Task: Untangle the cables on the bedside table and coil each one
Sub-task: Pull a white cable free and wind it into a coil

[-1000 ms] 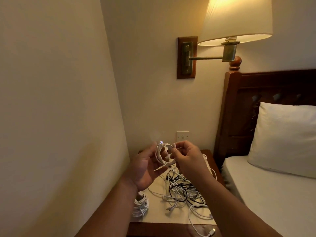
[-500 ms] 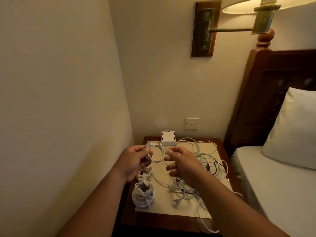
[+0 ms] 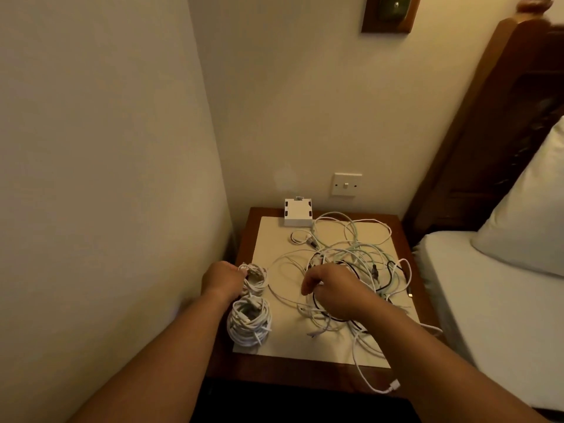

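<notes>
On the bedside table (image 3: 305, 377) lies a cream mat (image 3: 274, 239). A tangle of white, pale green and black cables (image 3: 360, 261) covers the mat's right half. My left hand (image 3: 221, 280) holds a small white coil (image 3: 256, 277) down on the mat's left edge, fingertips on its left side. In front of that coil sits a bigger white coiled cable (image 3: 248, 322). My right hand (image 3: 332, 293) hovers over the near part of the tangle with its fingers loosely curled downward, and I see nothing gripped in it.
A white box (image 3: 298, 212) stands at the back of the mat under a wall switch (image 3: 347, 184). One white cable end (image 3: 393, 386) hangs over the table's front edge. A wall closes the left side; the bed (image 3: 488, 315) and pillow (image 3: 534, 209) are on the right.
Both hands came down from chest height. My left hand brought the small coil to the mat beside the bigger coil. My right hand let go of it and moved over the tangle.
</notes>
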